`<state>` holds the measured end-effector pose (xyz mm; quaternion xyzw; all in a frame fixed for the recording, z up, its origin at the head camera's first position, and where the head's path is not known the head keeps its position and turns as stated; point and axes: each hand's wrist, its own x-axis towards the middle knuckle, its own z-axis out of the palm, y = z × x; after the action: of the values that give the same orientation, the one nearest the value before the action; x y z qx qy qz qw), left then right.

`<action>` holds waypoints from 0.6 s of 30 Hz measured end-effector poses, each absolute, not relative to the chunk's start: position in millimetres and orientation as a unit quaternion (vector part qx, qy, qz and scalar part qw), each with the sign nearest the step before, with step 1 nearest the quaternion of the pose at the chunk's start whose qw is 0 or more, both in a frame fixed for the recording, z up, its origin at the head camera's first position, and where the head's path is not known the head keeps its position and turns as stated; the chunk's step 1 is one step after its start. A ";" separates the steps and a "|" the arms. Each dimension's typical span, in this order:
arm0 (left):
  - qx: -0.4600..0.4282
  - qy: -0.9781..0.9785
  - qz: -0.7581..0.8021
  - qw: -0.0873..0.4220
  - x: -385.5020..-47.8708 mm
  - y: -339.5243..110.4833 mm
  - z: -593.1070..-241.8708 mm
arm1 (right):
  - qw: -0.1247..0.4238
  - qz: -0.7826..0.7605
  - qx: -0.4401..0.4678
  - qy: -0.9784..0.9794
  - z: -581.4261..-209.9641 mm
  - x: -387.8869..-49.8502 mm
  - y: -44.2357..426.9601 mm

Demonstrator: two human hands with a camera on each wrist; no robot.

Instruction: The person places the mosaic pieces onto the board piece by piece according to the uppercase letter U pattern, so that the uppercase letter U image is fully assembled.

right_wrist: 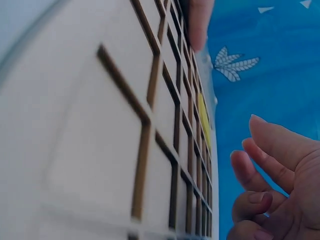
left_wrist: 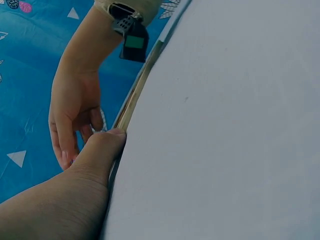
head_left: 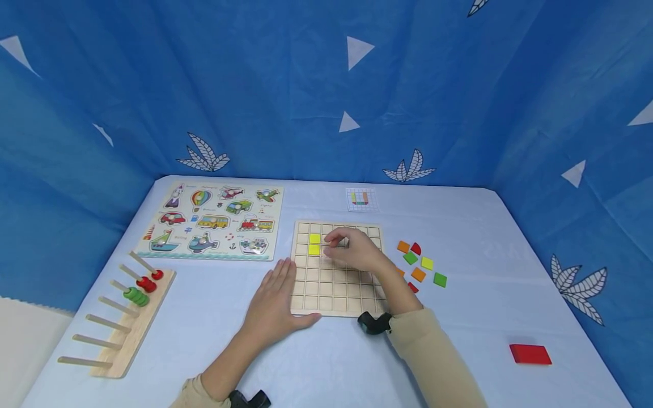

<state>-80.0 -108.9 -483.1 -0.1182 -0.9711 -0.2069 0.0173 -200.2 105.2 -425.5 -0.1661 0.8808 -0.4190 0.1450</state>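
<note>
A wooden grid board [head_left: 318,303] lies on the table, with two yellow square tiles [head_left: 314,249] one above the other in its upper left cells. Along the board's left edge rests my left hand [head_left: 272,303], fingers straight, its thumb at the near edge; the left wrist view shows that thumb [left_wrist: 102,150] against the board's side. My right hand [head_left: 354,249] hovers over the board just right of the yellow tiles. In the right wrist view, no object shows between its thumb and loosely bent fingers [right_wrist: 245,167].
Several orange, green, yellow and red tiles [head_left: 418,275] are scattered right of the board. Behind it lies a pattern card [head_left: 362,200]. A vehicle puzzle [head_left: 234,238] and a peg stand with beads [head_left: 127,340] occupy the left. One red block [head_left: 530,354] lies at the near right.
</note>
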 end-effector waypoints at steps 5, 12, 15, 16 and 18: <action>-0.118 -0.971 -0.208 0.021 -80.1 -108.1 -483.4 | 0.134 -0.418 -0.149 0.886 -420.5 -198.9 130.6; -0.118 -0.970 -0.210 0.017 -80.2 -108.0 -481.9 | 0.113 -0.415 -0.118 0.895 -416.9 -196.2 170.2; -0.121 -0.969 -0.213 0.020 -79.9 -107.8 -480.6 | 0.107 -0.410 -0.101 0.900 -417.1 -195.0 187.4; -0.120 -0.970 -0.213 0.018 -79.7 -107.7 -480.2 | 0.104 -0.408 -0.096 0.902 -417.0 -194.5 192.9; -0.120 -0.969 -0.214 0.018 -79.5 -107.7 -479.6 | 0.101 -0.407 -0.081 0.904 -416.4 -193.2 203.8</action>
<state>-79.5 -107.7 -479.6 -0.1203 -0.9693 -0.2138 0.0175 -193.2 203.8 -416.4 -0.0814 0.9041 -0.4071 0.1014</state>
